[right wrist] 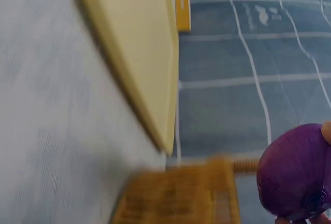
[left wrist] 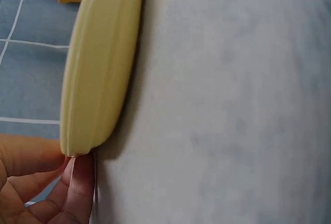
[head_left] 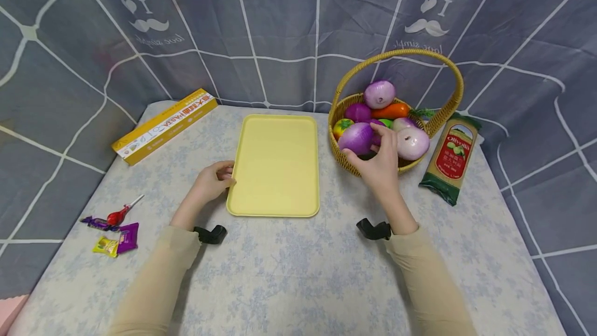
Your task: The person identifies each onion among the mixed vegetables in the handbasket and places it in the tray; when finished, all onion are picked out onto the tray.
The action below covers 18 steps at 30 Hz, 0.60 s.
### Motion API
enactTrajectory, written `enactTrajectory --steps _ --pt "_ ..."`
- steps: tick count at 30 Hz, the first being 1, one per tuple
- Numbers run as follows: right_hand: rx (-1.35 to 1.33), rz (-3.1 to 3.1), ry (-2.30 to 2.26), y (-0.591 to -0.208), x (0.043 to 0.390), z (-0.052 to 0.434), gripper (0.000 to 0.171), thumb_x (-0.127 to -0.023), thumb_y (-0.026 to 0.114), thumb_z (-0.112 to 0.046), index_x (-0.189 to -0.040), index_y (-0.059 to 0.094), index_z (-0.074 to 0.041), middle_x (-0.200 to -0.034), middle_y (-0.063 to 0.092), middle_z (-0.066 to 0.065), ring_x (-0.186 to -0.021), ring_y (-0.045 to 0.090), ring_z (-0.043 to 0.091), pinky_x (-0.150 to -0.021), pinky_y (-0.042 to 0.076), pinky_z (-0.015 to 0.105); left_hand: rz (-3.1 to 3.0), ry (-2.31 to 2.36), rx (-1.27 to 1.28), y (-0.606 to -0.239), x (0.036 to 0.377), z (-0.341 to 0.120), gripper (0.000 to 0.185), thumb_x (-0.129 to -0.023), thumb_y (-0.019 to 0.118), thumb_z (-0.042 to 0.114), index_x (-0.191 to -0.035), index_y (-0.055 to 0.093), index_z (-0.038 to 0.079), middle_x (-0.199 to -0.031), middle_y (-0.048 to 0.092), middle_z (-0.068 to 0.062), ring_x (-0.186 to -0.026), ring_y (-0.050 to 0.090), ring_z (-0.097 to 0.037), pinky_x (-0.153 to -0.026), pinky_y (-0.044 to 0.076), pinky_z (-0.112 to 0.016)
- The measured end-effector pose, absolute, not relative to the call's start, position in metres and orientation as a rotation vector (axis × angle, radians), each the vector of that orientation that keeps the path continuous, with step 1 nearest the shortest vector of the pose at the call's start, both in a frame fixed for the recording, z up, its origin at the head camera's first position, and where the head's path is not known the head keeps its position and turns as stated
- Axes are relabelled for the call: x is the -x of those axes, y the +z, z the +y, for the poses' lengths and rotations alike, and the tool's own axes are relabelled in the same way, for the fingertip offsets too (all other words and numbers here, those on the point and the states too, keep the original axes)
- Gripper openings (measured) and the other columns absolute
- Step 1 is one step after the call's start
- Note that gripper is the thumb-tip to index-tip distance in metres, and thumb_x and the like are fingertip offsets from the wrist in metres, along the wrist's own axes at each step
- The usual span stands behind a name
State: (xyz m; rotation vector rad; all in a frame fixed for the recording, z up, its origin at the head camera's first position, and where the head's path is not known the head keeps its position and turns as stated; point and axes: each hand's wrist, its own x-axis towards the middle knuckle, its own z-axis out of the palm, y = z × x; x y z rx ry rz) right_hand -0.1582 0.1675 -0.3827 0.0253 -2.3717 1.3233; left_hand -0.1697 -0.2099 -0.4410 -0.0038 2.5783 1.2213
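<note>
Right hand [head_left: 380, 165] reaching into the basket [head_left: 342, 162], grip curled round a purple onion [head_left: 356, 138] at the front of the heap — thumb on the near side, fingers over the top, seen in the right wrist view as a dark purple globe [right wrist: 297, 175] at the fingertips. Likely a plastic replica, to judge by the even sheen: light, hard, smooth, so apt to slip or roll rather than bruise. Best taken round the widest part, thumb opposite fingers, not by the tapered ends. Crowded by a white onion [head_left: 412, 142], another purple one [head_left: 379, 94], a carrot [head_left: 391, 111] — neighbours could shift as it lifts out. Left hand [head_left: 213, 180] at the tray [head_left: 277, 191] on the desk [head_left: 298, 274], fingertips [left wrist: 77, 182] pinching its near left edge. Tray stiff and thin-rimmed, probably light and prone to slide on the cloth.
</note>
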Motion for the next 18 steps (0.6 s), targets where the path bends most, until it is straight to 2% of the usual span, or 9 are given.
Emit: enactTrajectory --steps 6,10,18 --pt "-0.154 -2.394 1.455 -0.390 0.176 0.124 0.073 -0.075 0.086 -0.019 -0.135 0.047 -0.002 -0.131 0.045 0.018 -0.114 0.051 0.030 -0.096 0.053 0.046 2.546 1.263 0.009 -0.443 0.171 -0.210 0.056 -0.096 0.058 0.006 -0.148 0.040 -0.001 -0.132 0.055 -0.023 -0.105 0.056 -0.028 -0.073 0.049 -0.024" --pt "-0.180 -2.444 1.599 -0.398 0.190 0.092 0.075 -0.075 0.085 -0.022 -0.137 0.047 -0.002 -0.132 0.046 0.016 -0.118 0.051 0.028 -0.097 0.053 0.043 2.529 1.279 -0.004 -0.444 0.171 -0.211 0.056 -0.096 0.058 0.007 -0.148 0.039 -0.001 -0.133 0.054 -0.024 -0.103 0.054 -0.027 -0.075 0.049 -0.025" --pt "-0.172 -2.562 1.659 -0.412 0.226 0.044 0.075 -0.077 0.085 -0.024 -0.138 0.047 -0.001 -0.134 0.047 0.016 -0.121 0.051 0.027 -0.097 0.053 0.037 2.470 1.349 -0.067 -0.446 0.172 -0.216 0.053 -0.098 0.057 0.005 -0.146 0.038 -0.003 -0.133 0.051 -0.027 -0.117 0.054 -0.037 -0.086 0.052 -0.031"
